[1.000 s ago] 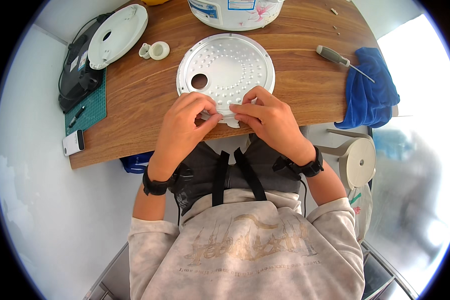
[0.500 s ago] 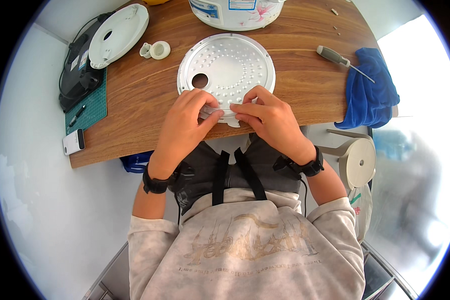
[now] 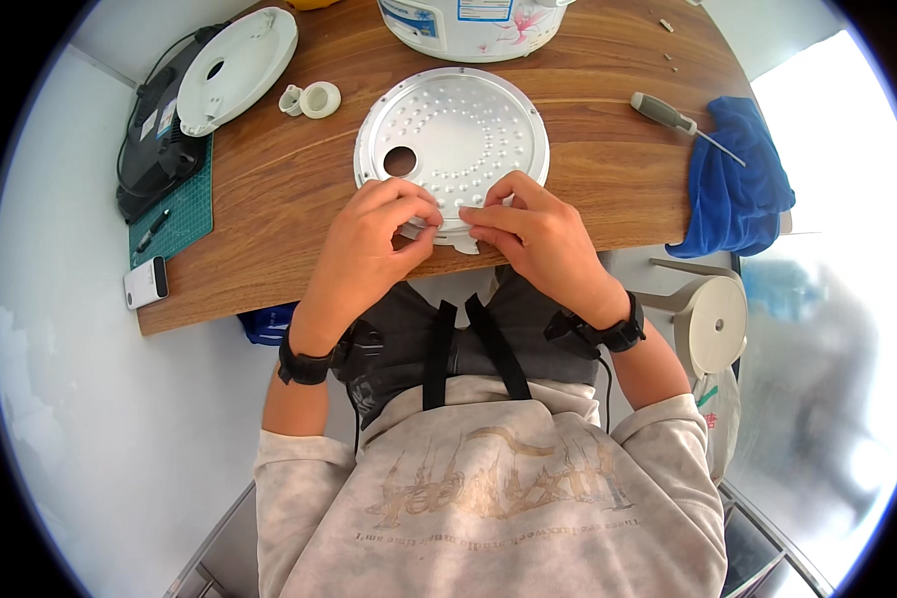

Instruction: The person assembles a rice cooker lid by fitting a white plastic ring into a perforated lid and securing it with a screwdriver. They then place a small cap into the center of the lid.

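A round silver metal lid plate, dimpled all over and with one round hole at its left, lies near the table's front edge. At its near rim both hands work side by side. My left hand is closed, thumb and forefinger pinched together at the rim; what sits between them is hidden. Fingers of my right hand are closed on the plate's rim, just right of the left fingertips. Below them a pale tab juts out toward me.
A white rice cooker stands behind the plate. Left are white ring-shaped parts, a white oval cover, a black appliance, a green mat and a white device. Right are a screwdriver and a blue cloth.
My left hand has shifted slightly and its thumb and forefinger have drawn closer together at the rim. The right hand and the plate look almost unmoved.
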{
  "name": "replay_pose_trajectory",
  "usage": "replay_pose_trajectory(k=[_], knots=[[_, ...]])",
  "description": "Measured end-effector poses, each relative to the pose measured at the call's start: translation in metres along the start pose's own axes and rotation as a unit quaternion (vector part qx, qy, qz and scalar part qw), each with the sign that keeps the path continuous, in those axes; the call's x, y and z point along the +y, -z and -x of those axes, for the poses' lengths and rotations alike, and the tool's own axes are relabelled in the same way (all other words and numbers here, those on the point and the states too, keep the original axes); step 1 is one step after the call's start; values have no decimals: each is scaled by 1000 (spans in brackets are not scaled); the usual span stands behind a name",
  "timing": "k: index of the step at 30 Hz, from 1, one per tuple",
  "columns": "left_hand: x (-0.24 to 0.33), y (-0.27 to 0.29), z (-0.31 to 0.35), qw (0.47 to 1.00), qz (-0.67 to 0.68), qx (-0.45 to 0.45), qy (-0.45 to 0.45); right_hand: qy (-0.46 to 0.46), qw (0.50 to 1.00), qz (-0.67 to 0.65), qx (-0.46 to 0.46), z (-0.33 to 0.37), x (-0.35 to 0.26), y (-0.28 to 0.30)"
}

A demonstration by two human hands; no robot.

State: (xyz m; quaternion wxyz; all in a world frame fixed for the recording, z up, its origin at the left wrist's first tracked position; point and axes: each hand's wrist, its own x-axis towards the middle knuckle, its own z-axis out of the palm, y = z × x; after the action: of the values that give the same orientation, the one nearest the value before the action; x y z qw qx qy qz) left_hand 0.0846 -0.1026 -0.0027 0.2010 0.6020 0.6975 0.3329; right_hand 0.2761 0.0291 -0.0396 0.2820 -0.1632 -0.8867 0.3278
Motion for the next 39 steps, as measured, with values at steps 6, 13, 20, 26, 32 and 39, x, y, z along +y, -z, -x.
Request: replay_pose_trajectory(k=[6,13,20,26,32,39], knots=[[-3,4,4,999,-32,28,-8,3,1000,3,1,1,1,-1],[-12,9,1,996,-73,19,-38,20,999,18,-30,-5,0,8],[-6,-3,-7,998,-35,31,-48,23,990,98,-96,-26,-17,36],[-10,-8,-11,997,11,34,-66,111,970,136,-169,-45,-19,33],[-16,-12,-10,995,15,47,-81,123,954,170,-213,-49,-23,30],[-18,-14,-9,996,31,45,-75,136,944,186,-235,-55,-28,31]])
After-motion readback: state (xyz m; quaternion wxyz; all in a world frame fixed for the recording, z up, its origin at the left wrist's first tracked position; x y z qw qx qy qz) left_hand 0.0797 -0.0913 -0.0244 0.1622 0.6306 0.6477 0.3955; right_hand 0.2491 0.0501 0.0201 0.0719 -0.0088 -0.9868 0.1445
